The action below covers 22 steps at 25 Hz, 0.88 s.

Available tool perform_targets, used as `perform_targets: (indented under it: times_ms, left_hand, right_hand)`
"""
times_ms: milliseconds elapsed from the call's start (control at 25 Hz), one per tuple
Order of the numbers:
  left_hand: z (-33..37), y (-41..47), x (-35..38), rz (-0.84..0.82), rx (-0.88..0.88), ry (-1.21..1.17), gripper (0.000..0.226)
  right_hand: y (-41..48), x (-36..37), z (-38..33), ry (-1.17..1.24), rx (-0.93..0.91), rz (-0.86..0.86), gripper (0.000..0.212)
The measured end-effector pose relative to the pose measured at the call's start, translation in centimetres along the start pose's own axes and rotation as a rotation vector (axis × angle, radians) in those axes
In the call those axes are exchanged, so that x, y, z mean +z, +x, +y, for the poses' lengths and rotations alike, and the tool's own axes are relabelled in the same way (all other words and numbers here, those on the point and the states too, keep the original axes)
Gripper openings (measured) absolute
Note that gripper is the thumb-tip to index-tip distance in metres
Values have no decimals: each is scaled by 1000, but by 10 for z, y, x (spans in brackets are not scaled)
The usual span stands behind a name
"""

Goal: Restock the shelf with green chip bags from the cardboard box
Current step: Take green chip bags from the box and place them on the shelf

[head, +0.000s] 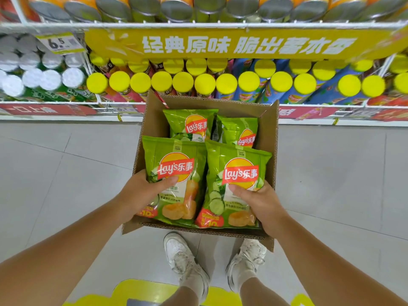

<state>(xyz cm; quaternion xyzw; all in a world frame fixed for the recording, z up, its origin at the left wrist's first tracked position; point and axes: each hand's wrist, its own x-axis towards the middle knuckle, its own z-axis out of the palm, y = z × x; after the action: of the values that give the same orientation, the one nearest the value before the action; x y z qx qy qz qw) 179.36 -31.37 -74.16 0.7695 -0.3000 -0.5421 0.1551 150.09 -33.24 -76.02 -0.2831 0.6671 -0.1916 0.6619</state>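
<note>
— Reaching down with the left hand (143,193), gripping the near-left green chip bag (176,160): thumb laid across its front under the logo, fingers hidden behind its left edge.
— And over on the right?
— Gripping likewise with the right hand (258,202), on the near-right green chip bag (238,164): thumb on the front, fingers tucked behind the lower right edge. Both forearms bare, slanting in from the bottom corners.
— Any room round the cardboard box (154,120)?
— Plenty of pale tiled floor (55,173) left and right of it. Far wall close to the shelf (66,117) front, touching or not impossible to tell; near rim just ahead of two white shoes (183,257).
— And inside?
— Holding four bags face up: the two gripped ones nearest, overlapping a far-left bag (189,122) and a far-right bag (239,129) behind them.
</note>
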Motion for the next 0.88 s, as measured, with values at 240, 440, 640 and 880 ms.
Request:
perform_targets:
  times_ms: [240, 440, 640, 880]
  left_hand:
    - [65, -57, -40, 62, 99, -8, 34]
    - [131, -125, -91, 120, 202, -44, 45]
    - [190, -209, -139, 161, 313, -31, 56]
    - [253, -307, -183, 246, 420, -54, 70]
  right_hand:
    - [-57, -9, -75, -55, -153, -14, 43]
    - [-125, -11, -156, -60, -273, 4, 44]
    - [-201, -8, -239, -63, -378, 16, 54]
    - [-292, -10, -320, -39, -518, 9, 55]
